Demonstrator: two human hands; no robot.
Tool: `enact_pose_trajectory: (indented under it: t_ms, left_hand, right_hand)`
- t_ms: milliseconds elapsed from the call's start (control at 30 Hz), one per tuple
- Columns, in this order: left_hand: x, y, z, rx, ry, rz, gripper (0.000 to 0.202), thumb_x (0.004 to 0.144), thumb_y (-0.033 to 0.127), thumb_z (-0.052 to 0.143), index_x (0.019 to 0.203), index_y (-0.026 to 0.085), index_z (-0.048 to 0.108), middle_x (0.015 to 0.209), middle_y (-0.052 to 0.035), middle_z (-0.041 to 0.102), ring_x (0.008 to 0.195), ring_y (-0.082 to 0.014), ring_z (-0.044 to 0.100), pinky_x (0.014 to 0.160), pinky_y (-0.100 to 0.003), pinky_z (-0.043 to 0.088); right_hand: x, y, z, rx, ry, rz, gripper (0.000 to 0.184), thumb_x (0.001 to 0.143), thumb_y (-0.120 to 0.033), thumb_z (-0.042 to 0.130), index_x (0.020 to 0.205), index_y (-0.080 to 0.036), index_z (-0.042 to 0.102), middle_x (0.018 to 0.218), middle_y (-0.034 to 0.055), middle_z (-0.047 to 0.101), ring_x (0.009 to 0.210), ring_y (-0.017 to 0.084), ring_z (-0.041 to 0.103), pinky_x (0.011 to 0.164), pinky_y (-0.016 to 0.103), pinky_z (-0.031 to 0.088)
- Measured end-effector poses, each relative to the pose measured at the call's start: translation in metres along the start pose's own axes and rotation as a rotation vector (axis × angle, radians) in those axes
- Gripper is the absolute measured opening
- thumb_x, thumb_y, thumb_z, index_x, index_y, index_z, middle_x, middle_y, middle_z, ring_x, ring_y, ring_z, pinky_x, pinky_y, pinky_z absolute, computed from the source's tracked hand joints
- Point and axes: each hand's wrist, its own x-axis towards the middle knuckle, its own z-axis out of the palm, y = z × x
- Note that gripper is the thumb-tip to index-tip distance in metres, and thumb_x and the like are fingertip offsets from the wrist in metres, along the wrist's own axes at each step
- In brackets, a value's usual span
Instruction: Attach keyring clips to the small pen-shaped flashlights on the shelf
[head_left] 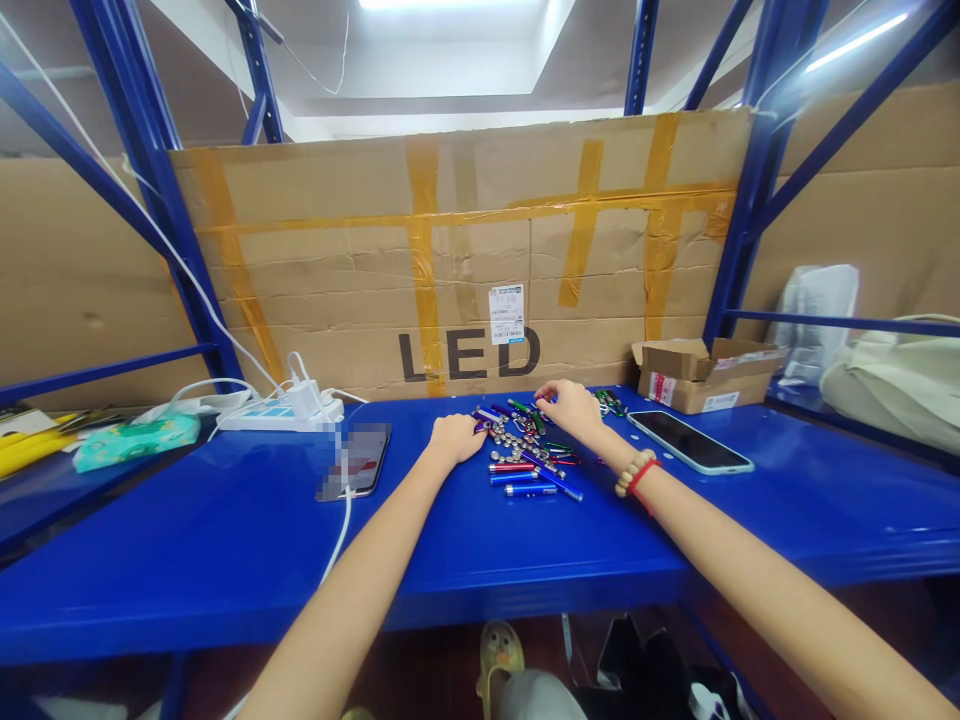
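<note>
A heap of small coloured keychain flashlights (529,452) lies on the blue shelf (225,540), red, blue, purple and green ones mixed with silver keyrings. My left hand (455,438) rests curled at the heap's left edge, fingers closed on a small purple piece I cannot make out well. My right hand (571,405) reaches over the heap's far side, fingertips pinched down among the flashlights near the cardboard. A bead bracelet and a red string circle my right wrist (636,474).
A phone (690,441) lies right of the heap, another phone (358,460) on a white cable to the left. A power strip (281,410) and a tissue pack (135,440) sit far left. A small open carton (705,373) stands at the right. A taped cardboard sheet marked LED (465,260) backs the shelf.
</note>
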Motion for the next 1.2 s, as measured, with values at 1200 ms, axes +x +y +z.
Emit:
enact_pose_trajectory:
  t_ms: [1200]
  left_hand:
    - [0.009, 0.0, 0.016, -0.711, 0.428, -0.002, 0.043, 0.083, 0.048, 0.034, 0.059, 0.018, 0.055, 0.065, 0.0002, 0.063, 0.066, -0.0135, 0.056, 0.061, -0.022, 0.037]
  right_hand:
    - [-0.012, -0.016, 0.015, 0.153, -0.125, -0.627, 0.03, 0.082, -0.033, 0.049, 0.106, -0.022, 0.061, 0.082, 0.0027, 0.065, 0.061, 0.01, 0.054, 0.053, 0.02, 0.033]
